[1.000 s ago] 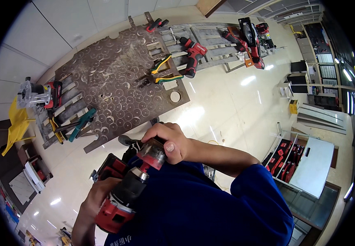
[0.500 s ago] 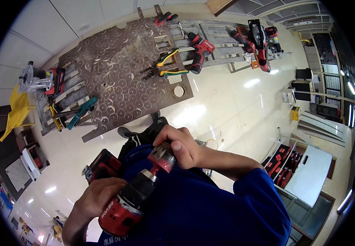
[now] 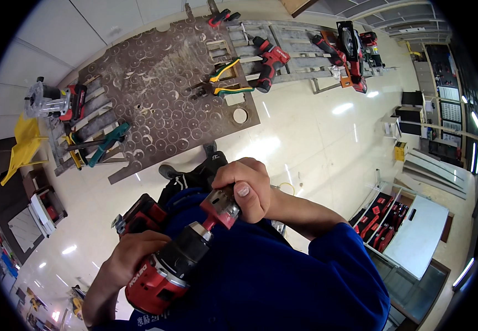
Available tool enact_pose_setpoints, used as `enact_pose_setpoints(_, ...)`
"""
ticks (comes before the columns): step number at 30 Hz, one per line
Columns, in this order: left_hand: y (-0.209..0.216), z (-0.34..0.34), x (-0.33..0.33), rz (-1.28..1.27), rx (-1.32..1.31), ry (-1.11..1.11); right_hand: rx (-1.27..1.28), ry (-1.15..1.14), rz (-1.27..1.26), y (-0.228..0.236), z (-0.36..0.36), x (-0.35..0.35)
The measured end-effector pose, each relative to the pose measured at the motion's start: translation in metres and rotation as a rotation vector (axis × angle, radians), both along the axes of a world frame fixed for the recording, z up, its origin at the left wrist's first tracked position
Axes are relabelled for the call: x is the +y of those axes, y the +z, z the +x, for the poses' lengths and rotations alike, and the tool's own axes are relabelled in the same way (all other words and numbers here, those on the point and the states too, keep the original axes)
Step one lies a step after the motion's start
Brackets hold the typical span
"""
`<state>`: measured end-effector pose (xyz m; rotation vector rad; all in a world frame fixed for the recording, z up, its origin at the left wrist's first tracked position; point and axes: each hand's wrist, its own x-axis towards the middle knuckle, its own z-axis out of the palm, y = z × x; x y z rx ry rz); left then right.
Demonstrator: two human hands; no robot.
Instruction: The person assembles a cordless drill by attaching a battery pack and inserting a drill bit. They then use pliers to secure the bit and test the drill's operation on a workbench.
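A red and black cordless drill [image 3: 153, 287] lies across the front of my blue shirt, its chuck angled up and to the right. My left hand [image 3: 134, 255] is wrapped around its handle, with the battery [image 3: 144, 215] showing beyond the fingers. In the chuck sits a hole saw [image 3: 217, 205], a short cup with a red base and a worn metallic side. My right hand [image 3: 247, 187] is closed over the hole saw's far end, thumb bent against it; the rim is hidden under the fingers.
Ahead, a brown board [image 3: 167, 116] covered in circular cuts rests on a slatted bench. Yellow-green-handled pliers [image 3: 228, 74], another red drill [image 3: 272, 62] and a circular saw [image 3: 351, 55] lie there. A router [image 3: 51, 102] is at left; a tool cabinet [image 3: 410, 237] stands at right.
My right hand's fingers have curled further around the hole saw, and its thumb has bent. The drill remains in my left hand; the view has shifted slightly.
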<state>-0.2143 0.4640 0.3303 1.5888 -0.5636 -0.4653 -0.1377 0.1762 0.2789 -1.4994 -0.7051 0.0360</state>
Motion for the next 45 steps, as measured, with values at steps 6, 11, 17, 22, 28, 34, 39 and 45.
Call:
enact_pose_setpoints(6,0.003,0.012,0.006,-0.158,0.218,0.089,-0.060,-0.177,-0.009,0.014,0.009,0.003)
enact_pose_setpoints(11,0.007,0.036,0.007,-0.089,0.285,-0.058,-0.003,-0.352,-0.066,0.024,0.001,-0.001)
enact_pose_setpoints(17,0.003,0.036,-0.001,-0.145,0.543,-0.106,0.266,-0.289,-0.208,0.032,-0.005,-0.019)
enact_pose_setpoints(22,-0.038,0.010,-0.002,-0.263,0.615,0.236,0.846,-0.016,0.294,0.007,-0.013,-0.011)
enact_pose_setpoints(28,-0.040,0.018,-0.070,-0.317,0.062,0.542,0.323,0.041,0.036,0.033,-0.015,0.068)
enact_pose_setpoints(34,0.027,0.042,-0.051,0.262,-0.293,0.219,0.514,-0.044,0.221,-0.008,0.012,0.040)
enact_pose_setpoints(39,0.069,0.086,0.018,0.044,-0.614,1.009,0.573,-0.027,0.247,0.006,0.003,0.036)
enact_pose_setpoints(45,0.080,0.103,0.024,0.293,-0.507,0.523,0.454,0.118,0.141,-0.002,-0.004,0.028)
